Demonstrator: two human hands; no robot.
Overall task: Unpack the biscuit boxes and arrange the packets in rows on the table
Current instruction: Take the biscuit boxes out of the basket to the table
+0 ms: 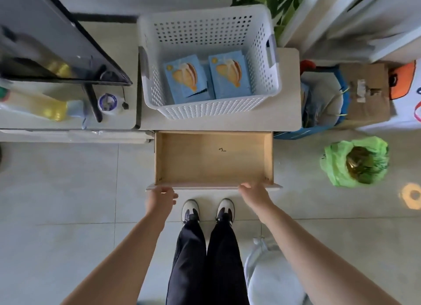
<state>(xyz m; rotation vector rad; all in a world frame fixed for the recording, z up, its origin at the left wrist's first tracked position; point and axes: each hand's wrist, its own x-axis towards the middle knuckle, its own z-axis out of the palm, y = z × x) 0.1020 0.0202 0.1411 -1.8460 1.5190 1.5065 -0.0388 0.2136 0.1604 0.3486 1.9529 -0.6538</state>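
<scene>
My left hand [162, 196] sits at the left end of the open drawer's front edge [214, 186], fingers loosely curled and holding nothing that I can see. My right hand [254, 191] rests on the same edge near its right corner; whether its fingers hook over the edge I cannot tell. Beyond the drawer, on the small table [289, 113], stands a white perforated basket [268, 90]. Two blue biscuit boxes [230, 77] lie side by side on its floor, against the near wall.
</scene>
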